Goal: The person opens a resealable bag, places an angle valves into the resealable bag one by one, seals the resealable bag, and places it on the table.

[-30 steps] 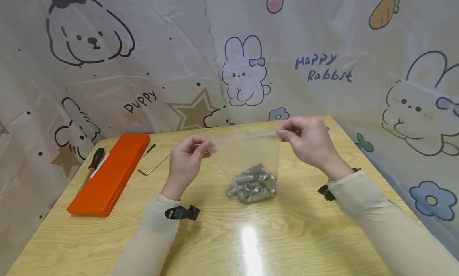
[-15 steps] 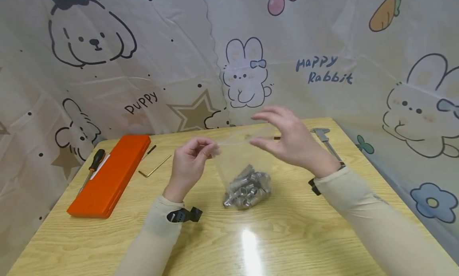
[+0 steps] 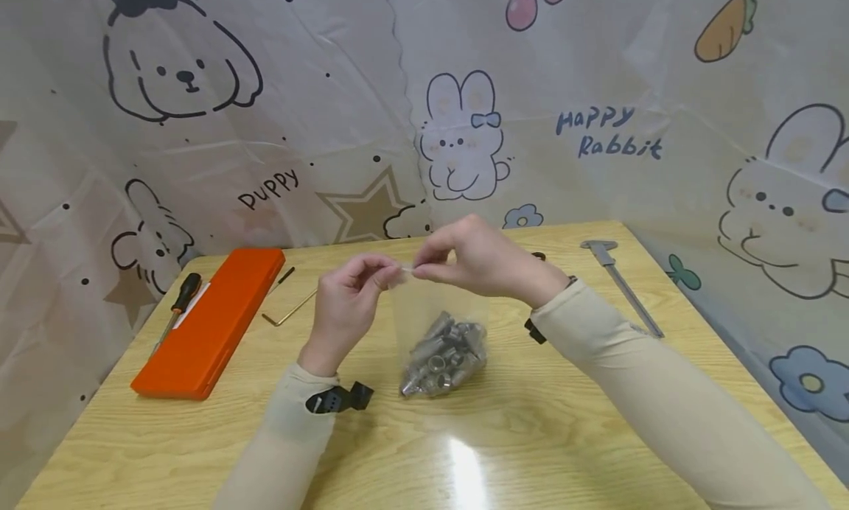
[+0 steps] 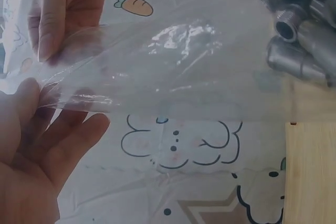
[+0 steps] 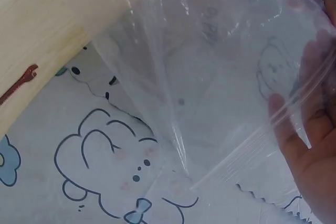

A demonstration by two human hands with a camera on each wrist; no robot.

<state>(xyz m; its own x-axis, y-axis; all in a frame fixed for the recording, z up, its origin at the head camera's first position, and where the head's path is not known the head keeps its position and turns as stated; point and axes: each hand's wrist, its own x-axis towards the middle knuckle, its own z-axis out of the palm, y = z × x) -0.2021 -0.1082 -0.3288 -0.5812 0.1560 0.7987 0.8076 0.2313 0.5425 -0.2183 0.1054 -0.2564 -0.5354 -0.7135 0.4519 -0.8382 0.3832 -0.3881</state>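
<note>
Pinching with both hands, we hold the top edge of a clear plastic zip bag [image 3: 431, 304] above the pale wooden worktop [image 3: 530, 436]. Our left hand [image 3: 348, 300] has thumb and fingertips curled onto the bag's left corner, and our right hand [image 3: 484, 259] pinches the same edge just beside it, so the two grips nearly meet at the middle of the scene. In the left wrist view the left hand [image 4: 31, 150] and the fingers [image 4: 63, 9] of the other hand press the thin film [image 4: 173, 61] between them. In the right wrist view the zip strip [image 5: 247, 161] runs across the palm of the right hand [image 5: 310, 150].

At the bottom of the bag lies a heap of grey metal threaded fittings [image 3: 441, 355], resting on the worktop near us, below the hands; the same fittings [image 4: 304, 30] show through the plastic in the left wrist view.

To the left lies a flat orange rectangular case [image 3: 212, 322], with a black-and-red-handled screwdriver [image 3: 175, 304] along its left edge. A thin brass-coloured L-shaped hex key [image 3: 287, 312] sits between the case and the left hand. On the far right lies a grey metal caliper [image 3: 620, 278], well apart from the bag.
</note>
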